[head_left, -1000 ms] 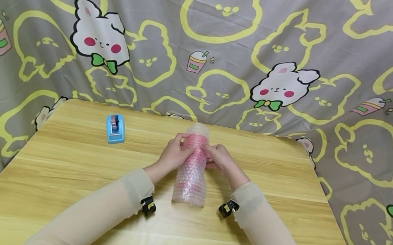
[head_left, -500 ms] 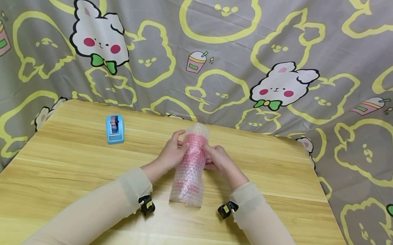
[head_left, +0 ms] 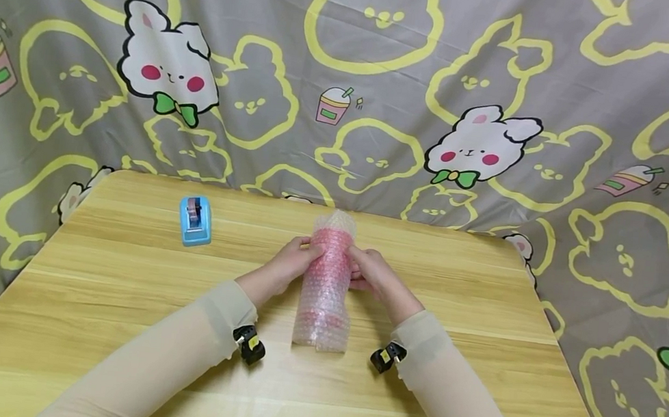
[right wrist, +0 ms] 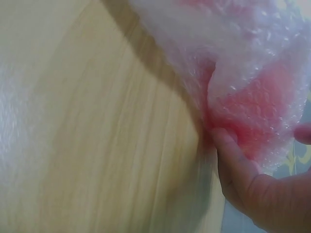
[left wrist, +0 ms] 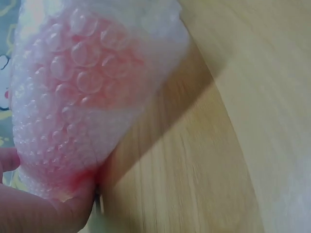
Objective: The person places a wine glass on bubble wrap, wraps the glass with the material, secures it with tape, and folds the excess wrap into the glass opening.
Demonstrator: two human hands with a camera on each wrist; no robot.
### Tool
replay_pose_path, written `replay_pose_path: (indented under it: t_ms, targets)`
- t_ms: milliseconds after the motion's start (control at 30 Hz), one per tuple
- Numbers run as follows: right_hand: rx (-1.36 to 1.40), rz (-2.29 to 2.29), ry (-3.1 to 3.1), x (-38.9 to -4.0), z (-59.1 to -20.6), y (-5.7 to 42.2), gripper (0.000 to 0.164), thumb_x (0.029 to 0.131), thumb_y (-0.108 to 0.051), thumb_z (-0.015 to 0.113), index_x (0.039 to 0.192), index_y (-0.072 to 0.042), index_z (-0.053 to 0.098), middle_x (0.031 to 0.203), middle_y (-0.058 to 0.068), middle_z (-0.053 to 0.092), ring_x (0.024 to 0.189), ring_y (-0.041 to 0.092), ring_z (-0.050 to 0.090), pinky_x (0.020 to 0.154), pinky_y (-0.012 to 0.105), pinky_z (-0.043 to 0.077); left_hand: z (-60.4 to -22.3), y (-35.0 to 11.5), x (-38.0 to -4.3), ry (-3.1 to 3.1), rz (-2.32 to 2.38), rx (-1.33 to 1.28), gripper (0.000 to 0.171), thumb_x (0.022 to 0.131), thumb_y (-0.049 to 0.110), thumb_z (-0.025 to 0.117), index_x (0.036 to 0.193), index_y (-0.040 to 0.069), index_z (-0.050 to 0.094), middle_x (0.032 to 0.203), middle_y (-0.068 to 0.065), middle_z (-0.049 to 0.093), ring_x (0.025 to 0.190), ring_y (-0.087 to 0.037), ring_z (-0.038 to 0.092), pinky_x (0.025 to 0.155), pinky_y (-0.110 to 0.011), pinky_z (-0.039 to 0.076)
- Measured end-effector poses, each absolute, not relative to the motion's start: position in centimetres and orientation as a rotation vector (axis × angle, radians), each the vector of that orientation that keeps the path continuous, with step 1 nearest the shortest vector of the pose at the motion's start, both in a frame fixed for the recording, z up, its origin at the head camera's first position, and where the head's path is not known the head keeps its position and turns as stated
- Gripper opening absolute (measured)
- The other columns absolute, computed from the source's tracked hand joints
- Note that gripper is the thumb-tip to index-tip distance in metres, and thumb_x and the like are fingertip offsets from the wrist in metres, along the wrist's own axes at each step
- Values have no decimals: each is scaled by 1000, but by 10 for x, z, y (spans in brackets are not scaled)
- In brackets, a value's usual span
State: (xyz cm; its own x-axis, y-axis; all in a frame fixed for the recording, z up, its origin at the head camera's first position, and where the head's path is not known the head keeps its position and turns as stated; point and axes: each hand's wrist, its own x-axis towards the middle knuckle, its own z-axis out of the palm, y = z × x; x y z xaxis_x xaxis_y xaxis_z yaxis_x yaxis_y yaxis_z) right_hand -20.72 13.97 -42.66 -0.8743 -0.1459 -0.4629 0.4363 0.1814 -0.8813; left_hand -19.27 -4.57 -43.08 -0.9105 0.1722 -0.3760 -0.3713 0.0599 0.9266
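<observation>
Holding a long, cylindrical, pink-and-clear bubble-wrap roll point(head_left: 326, 297) on the pale wooden table point(head_left: 115, 280), pinching its far half from both sides with left grip point(head_left: 287, 263) and right grip point(head_left: 374, 272), seemingly snugging it together, next probably calling for steady pressure without crushing.

Your left forearm point(head_left: 163, 351) and right forearm point(head_left: 462, 395) angle inward; your left hand point(head_left: 286, 262) and right hand point(head_left: 373, 272) face each other, near but apart, each thumb point(left wrist: 70, 206) pointing toward the other hand.
</observation>
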Motion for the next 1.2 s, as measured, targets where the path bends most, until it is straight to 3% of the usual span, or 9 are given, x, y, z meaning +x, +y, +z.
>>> replay_pose_path:
  t_ms: [300,667,1000,1200]
  targets:
    - [286,-1714,2011,-207,-426,140,25,89,-24,52,100,-2,52,77,5,59,67,14,59,64,28,56,-434,-45,-196,1779,2013,-262,64,101,21,59,150,1,25,142,-23,43,120,-33,56,101,-43,48]
    - [299,-1650,2026,-208,-427,140,36,89,-25,49,112,2,52,85,6,63,72,15,61,66,29,57,-433,-45,-194,1894,1972,-285,68,97,26,65,148,3,27,143,-24,39,122,-35,55,102,-43,48]
    - [321,-1719,2024,-207,-426,142,37,88,-22,55,112,6,53,88,7,59,74,15,62,74,33,58,-434,-41,-193,1992,1944,-298,69,95,28,67,147,3,30,140,-25,43,120,-35,56,99,-42,50]
    - [312,-1730,2066,-206,-423,142,41,90,-20,57,117,10,53,88,8,57,72,16,59,69,30,57,-435,-39,-191,2028,1935,-280,70,94,31,66,147,2,30,142,-26,41,123,-36,53,101,-43,49]
